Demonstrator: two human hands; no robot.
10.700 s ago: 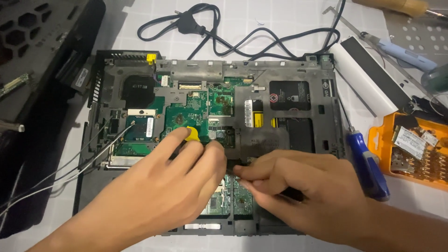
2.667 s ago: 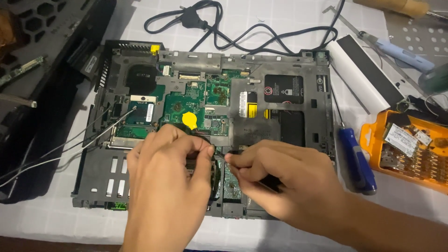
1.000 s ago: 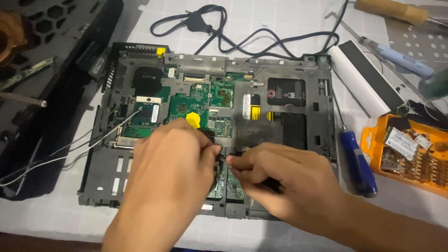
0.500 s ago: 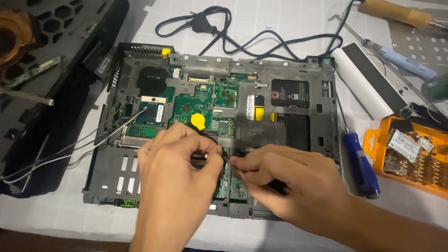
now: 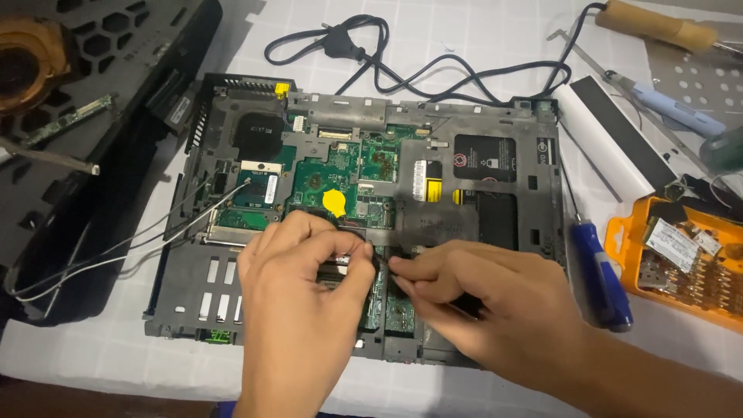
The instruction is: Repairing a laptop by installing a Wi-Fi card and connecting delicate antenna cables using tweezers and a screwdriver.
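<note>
Showing an opened laptop base [image 5: 232, 286] on a white surface [image 5: 480, 46], with both hands meeting over its front middle. The left hand [image 5: 302, 310] pinches a small dark part [image 5: 340, 267] just below a yellow round sticker [image 5: 334, 203] on the green board [image 5: 340, 174]. The right hand [image 5: 480, 302] is closed around a thin dark tool [image 5: 464, 307], its fingertips [image 5: 398, 267] almost touching the left hand's; what the tool's tip meets is hidden. A white label with a yellow tab [image 5: 424, 182] and a black square label [image 5: 484, 157] lie beyond. A blue screwdriver [image 5: 600, 271] and an orange tray [image 5: 681, 263], cut off at the edge, lie to the right.
</note>
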